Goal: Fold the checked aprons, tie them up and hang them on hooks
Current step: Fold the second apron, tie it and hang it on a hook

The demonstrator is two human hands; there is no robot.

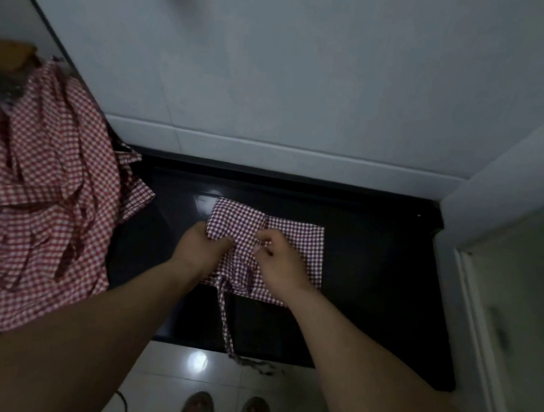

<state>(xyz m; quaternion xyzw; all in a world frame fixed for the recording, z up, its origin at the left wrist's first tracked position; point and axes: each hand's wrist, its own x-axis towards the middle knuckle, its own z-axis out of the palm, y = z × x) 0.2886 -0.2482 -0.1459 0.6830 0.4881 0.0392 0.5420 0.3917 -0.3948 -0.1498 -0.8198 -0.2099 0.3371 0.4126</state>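
Fingers (pixel 264 236) (left hand (pixel 199 248), right hand (pixel 286 263)) pinch apron (pixel 297 239).

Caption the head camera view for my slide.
Left hand and right hand pinch a folded apron on a black counter; more aprons alongside.

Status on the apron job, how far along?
Done: one checked apron lies folded small on the black counter. In hand: left hand and right hand grip its middle; its strap dangles untied over the front edge. To do: tying, hanging, and the crumpled apron pile beside it. No hooks in view.
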